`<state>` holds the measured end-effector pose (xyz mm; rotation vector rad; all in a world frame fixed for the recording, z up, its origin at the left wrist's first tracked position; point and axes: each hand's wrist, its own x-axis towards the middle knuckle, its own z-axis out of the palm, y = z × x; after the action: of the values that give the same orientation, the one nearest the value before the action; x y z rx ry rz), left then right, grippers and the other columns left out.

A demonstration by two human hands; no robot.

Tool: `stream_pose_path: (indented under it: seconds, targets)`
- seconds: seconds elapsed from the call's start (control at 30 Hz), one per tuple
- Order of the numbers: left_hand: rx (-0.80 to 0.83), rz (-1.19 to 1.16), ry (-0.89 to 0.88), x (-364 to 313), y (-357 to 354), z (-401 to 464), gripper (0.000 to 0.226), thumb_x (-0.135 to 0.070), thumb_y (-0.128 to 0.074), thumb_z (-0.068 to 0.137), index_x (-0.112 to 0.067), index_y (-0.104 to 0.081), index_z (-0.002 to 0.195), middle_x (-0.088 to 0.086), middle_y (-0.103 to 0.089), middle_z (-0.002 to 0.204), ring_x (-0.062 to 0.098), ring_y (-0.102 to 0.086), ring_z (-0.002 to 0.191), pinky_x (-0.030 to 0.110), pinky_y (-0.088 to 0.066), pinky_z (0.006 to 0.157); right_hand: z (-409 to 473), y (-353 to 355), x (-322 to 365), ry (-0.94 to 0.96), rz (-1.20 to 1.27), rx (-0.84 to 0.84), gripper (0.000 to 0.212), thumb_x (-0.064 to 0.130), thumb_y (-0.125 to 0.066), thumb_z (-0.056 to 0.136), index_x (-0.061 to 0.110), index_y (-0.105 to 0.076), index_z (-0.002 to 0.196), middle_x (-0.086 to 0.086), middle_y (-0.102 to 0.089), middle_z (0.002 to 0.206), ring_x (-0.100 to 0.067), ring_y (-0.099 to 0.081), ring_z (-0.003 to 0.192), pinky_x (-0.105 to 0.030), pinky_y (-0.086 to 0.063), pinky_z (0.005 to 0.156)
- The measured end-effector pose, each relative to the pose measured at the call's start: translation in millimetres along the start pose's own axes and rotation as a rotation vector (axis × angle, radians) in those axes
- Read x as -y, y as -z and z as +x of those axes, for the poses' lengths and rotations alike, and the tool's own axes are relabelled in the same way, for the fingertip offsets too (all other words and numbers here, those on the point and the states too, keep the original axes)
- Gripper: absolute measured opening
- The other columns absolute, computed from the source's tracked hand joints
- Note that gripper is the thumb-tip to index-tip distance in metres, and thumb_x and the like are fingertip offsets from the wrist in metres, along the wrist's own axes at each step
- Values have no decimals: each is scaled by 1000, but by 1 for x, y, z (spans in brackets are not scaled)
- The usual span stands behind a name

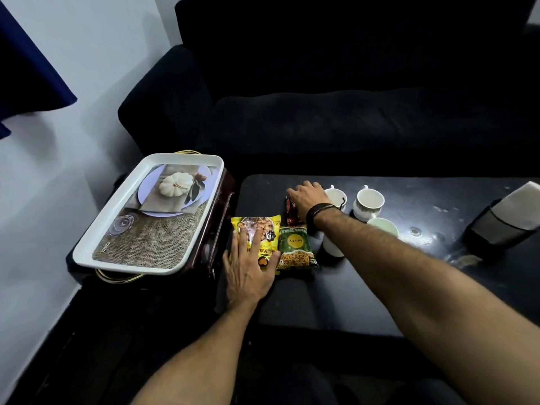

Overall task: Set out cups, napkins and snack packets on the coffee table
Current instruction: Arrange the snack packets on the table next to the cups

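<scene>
Pressing yellow packet [258, 241] near coffee table [365, 287] left edge: left hand [248, 273], spread flat; right hand [306, 198] grasping red packet [290, 213].

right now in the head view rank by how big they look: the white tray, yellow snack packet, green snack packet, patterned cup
1. white tray
2. yellow snack packet and green snack packet: look alike, and the left hand hides part of the yellow one
3. patterned cup, though it sits farther away
</scene>
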<state>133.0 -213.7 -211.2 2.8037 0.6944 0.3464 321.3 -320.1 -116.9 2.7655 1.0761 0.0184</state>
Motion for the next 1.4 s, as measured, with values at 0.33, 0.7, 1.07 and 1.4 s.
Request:
stream_pose_path:
  seconds: [0.33,0.7,1.07,1.4]
  targets:
    - [-23,-11,0,1,-3,1,78,-82,-17,86,-43,-12,153,1,-11,166,19,-4,153,57,-26,116,29,-8,-10,106,54,-71,59,13,-66,84,18,-43,138,-14,-42,141,-33,-37,134,-44,-41,102]
    - [-26,-1,2,0,-2,1,78,-82,-18,86,-42,-17,153,2,-14,165,19,-6,153,57,-28,114,42,-21,-6,-281,373,-80,63,66,-48,85,16,-43,123,-17,-63,117,-39,-61,108,-45,-48,87]
    - [-17,3,2,-2,-1,1,81,-83,-14,85,-40,-14,154,3,-12,165,20,-5,153,58,-26,115,32,-37,29,-118,384,91,62,42,-38,100,15,-20,153,-6,-10,164,-30,-4,152,-56,-17,120]
    - [-17,-9,7,-2,-1,2,79,-82,-17,85,-41,-18,153,1,-12,165,20,-6,153,56,-25,116,26,-37,33,-209,587,-255,28,5,-54,85,10,-55,113,-11,-49,129,-32,-49,119,-47,-44,99]
